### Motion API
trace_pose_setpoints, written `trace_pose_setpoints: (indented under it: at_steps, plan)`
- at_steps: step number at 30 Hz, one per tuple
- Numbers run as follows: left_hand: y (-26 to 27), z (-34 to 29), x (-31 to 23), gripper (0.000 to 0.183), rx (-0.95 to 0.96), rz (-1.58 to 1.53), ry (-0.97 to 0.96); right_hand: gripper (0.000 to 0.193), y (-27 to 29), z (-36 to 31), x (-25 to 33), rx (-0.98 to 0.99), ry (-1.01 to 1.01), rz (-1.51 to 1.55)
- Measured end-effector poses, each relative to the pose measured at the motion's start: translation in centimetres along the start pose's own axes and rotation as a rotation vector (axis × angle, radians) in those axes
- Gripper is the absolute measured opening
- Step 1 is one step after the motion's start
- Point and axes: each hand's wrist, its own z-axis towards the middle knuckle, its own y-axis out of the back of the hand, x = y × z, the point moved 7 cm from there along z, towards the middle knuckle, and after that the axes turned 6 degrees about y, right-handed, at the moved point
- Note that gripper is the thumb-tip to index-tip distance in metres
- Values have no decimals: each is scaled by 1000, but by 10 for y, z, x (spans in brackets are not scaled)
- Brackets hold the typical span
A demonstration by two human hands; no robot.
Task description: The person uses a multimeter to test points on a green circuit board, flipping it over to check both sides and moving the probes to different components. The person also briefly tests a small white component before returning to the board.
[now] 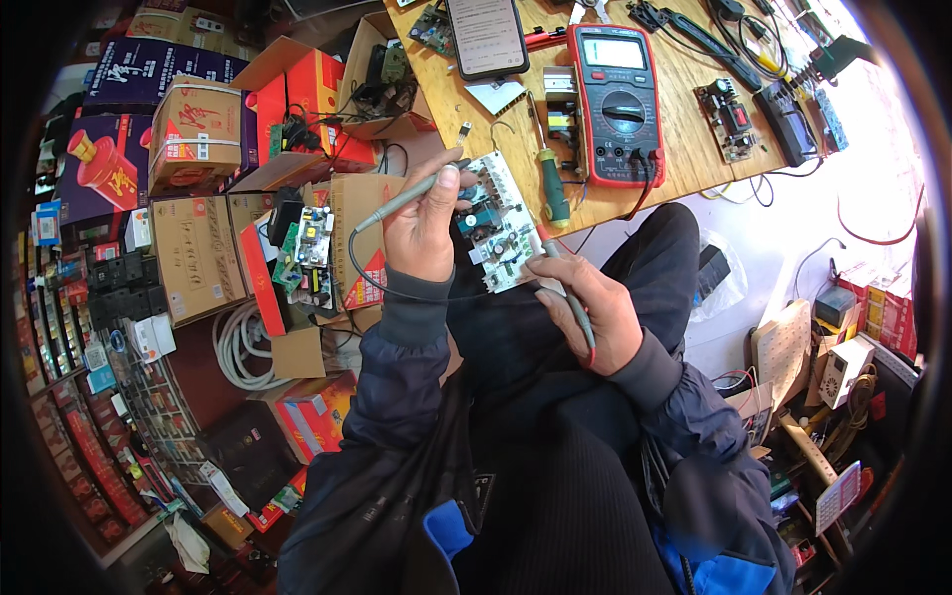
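A white circuit board (508, 214) with components on it is tilted between my two hands above my lap. My left hand (424, 223) is closed round the board's left edge and also holds a grey multimeter probe (395, 204) with a black lead, between thumb and fingers. At the board's lower right, my right hand (602, 315) grips its corner and a second grey probe (579, 315) with a red end. Whether the probe tips touch the board is hard to tell. The red multimeter (619, 149) lies on the table with its display lit.
On the wooden table (684, 50) lie a phone (486, 38), a green-handled screwdriver (551, 183), another circuit board (727, 119) and pliers (709, 45). Open cardboard boxes (198, 253) with boards and cables crowd my left. A coiled grey cable (238, 347) sits below them.
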Motion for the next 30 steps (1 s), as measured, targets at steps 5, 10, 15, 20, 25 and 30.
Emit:
trace_pose_setpoints:
  at_steps: [5, 10, 15, 20, 25, 30]
  plan:
    - [7, 1, 7, 44, -14, -82, 8, 35, -5, -5, -13, -104, -145, 145]
    - [11, -9, 20, 41, -36, -506, 32, 36, 8, 3, 14, -146, 157, -75]
    - [-3, -8, 34, 48, 93, -791, 34, 49, 17, 12, 19, -337, 265, -93]
    - [-12, -4, 48, 50, 87, -919, 102, 47, 15, 17, 17, -262, 287, -138]
    - [-2, -5, 47, 53, 82, -858, 160, 43, 10, 14, 20, -203, 268, -176]
    - [16, -10, 44, 57, 70, -677, 223, 42, 4, 15, 21, -190, 297, -185]
